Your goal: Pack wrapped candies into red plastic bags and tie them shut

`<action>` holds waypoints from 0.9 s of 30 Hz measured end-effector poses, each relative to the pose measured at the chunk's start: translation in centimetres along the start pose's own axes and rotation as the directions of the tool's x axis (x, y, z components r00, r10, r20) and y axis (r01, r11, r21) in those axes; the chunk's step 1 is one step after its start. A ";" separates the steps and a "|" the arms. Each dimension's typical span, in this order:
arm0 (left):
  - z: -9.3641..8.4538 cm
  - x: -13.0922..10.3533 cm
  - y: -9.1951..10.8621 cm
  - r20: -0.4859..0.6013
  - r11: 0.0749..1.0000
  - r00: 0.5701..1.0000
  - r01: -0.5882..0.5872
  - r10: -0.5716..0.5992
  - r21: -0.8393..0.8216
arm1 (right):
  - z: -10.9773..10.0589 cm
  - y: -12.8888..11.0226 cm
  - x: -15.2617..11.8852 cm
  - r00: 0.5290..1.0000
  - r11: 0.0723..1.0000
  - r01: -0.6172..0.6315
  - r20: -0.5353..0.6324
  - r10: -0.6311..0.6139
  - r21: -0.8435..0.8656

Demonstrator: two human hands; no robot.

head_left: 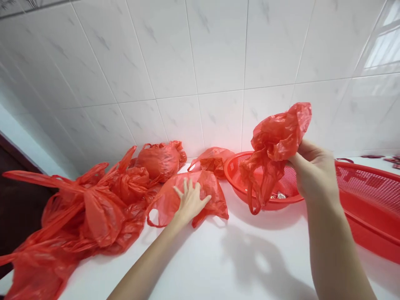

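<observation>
My right hand [315,171] pinches a crumpled red plastic bag [278,135], held up in front of a round red mesh basket [233,166]. The bag's handles dangle over the basket's rim. With fingers spread, my left hand [190,200] rests on a second red plastic bag [211,191] lying flattened on the white table. Behind that one, another red bag [218,156] lies against the tiled wall. A few small wrapped pieces [279,195] show inside the round basket, partly hidden by the held bag.
Several knotted, bulging red bags [103,212] are heaped on the left side of the white table [200,266]. A long red mesh basket [371,204] stands at the right. Small dark red items [392,160] lie beyond it. White tiles [218,54] cover the wall behind.
</observation>
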State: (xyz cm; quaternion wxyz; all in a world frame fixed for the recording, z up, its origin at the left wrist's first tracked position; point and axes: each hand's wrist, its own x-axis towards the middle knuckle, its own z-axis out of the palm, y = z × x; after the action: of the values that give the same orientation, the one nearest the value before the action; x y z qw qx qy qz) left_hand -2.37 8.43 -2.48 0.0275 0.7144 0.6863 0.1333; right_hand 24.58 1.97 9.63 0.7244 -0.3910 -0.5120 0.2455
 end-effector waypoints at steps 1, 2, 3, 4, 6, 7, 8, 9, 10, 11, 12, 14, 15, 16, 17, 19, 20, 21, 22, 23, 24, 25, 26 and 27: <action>0.6 -0.4 -0.5 0.017 0.998 0.998 0.056 -0.057 0.022 | -0.3 -0.1 0.0 1.000 1.000 0.016 -0.013 -0.016 0.000; 1.0 -0.8 -1.1 0.048 0.993 0.992 0.114 -0.115 0.021 | -0.5 -0.2 0.1 0.999 1.000 0.029 -0.025 -0.029 -0.004; 1.4 -1.1 -1.7 0.092 0.987 0.982 0.164 -0.163 0.002 | -0.8 -0.2 0.1 0.999 0.999 0.038 -0.038 -0.038 -0.010; 1.7 -1.3 -2.1 0.136 0.980 0.972 0.198 -0.193 -0.025 | -1.0 -0.2 0.2 0.998 0.999 0.042 -0.052 -0.042 -0.016; 2.2 -1.4 -2.9 0.166 0.974 0.966 0.212 -0.197 -0.076 | -1.5 -0.2 0.4 0.996 0.999 0.045 -0.081 -0.047 -0.027; 2.4 -1.2 -3.1 0.149 0.977 0.974 0.189 -0.172 -0.103 | -1.6 -0.2 0.4 0.994 0.998 0.051 -0.096 -0.053 -0.030; 2.5 -0.9 -3.2 0.112 0.978 0.984 0.151 -0.135 -0.143 | -1.8 -0.3 0.4 0.992 0.998 0.061 -0.109 -0.064 -0.031; 2.4 -0.5 -3.3 0.063 0.975 0.994 0.105 -0.094 -0.196 | -2.0 -0.4 0.4 0.990 0.997 0.073 -0.119 -0.076 -0.031; 2.1 0.2 -3.3 0.013 0.965 0.998 0.056 -0.055 -0.255 | -2.1 -0.6 0.3 0.988 0.996 0.086 -0.126 -0.090 -0.033; 1.6 0.9 -3.2 -0.038 0.950 0.999 0.009 -0.022 -0.312 | -2.3 -0.7 0.3 0.986 0.994 0.099 -0.132 -0.103 -0.037; 0.7 1.9 -3.1 -0.093 0.933 0.996 -0.034 0.000 -0.359 | -2.4 -0.9 0.2 0.984 0.993 0.110 -0.136 -0.114 -0.041; -1.9 4.1 -2.8 -0.207 0.915 0.978 -0.098 0.015 -0.392 | -2.7 -1.1 0.2 0.979 0.990 0.135 -0.149 -0.140 -0.049; -3.4 5.4 -2.6 -0.275 0.908 0.961 -0.124 0.010 -0.399 | -2.8 -1.2 0.2 0.975 0.988 0.149 -0.159 -0.155 -0.052; -5.0 6.6 -2.3 -0.342 0.901 0.940 -0.147 -0.001 -0.408 | -2.9 -1.3 0.2 0.971 0.986 0.162 -0.169 -0.168 -0.049; -6.5 7.8 -2.0 -0.400 0.894 0.916 -0.167 -0.015 -0.416 | -3.0 -1.4 0.2 0.968 0.984 0.174 -0.177 -0.179 -0.044; -8.8 10.0 -1.5 -0.467 0.881 0.883 -0.190 -0.039 -0.433 | -3.1 -1.4 0.2 0.966 0.983 0.183 -0.179 -0.186 -0.032; -9.4 10.9 -1.2 -0.470 0.875 0.882 -0.190 -0.048 -0.446 | -3.1 -1.5 0.2 0.968 0.983 0.179 -0.172 -0.182 -0.031; -9.7 11.7 -1.0 -0.456 0.869 0.888 -0.180 -0.058 -0.461 | -3.1 -1.6 0.1 0.972 0.985 0.171 -0.159 -0.174 -0.035; -9.7 12.2 -0.8 -0.430 0.864 0.900 -0.161 -0.070 -0.477 | -3.0 -1.6 0.0 0.977 0.987 0.155 -0.143 -0.160 -0.046; -9.5 12.6 -0.7 -0.398 0.859 0.913 -0.135 -0.085 -0.493 | -3.0 -1.7 -0.1 0.983 0.990 0.128 -0.122 -0.135 -0.062; -9.0 12.8 -0.4 -0.368 0.854 0.924 -0.109 -0.102 -0.509 | -3.0 -1.8 -0.2 0.990 0.993 0.088 -0.099 -0.096 -0.082; -8.5 12.8 -0.2 -0.343 0.848 0.932 -0.087 -0.115 -0.522 | -2.9 -1.9 -0.3 0.997 0.994 0.040 -0.069 -0.047 -0.102; -7.9 12.7 0.2 -0.327 0.841 0.937 -0.077 -0.123 -0.535 | -2.9 -2.0 -0.3 1.000 0.992 -0.013 -0.029 0.009 -0.126; -7.3 12.4 0.7 -0.320 0.834 0.940 -0.079 -0.120 -0.546 | -2.9 -1.9 -0.3 0.998 0.986 -0.059 0.022 0.063 -0.153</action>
State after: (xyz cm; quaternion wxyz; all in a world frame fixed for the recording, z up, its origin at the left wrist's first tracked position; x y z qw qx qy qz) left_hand -3.11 19.60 6.54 0.1139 0.6343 0.6208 0.4465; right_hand 27.05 -0.27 10.57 0.6777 -0.4574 -0.5267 0.2328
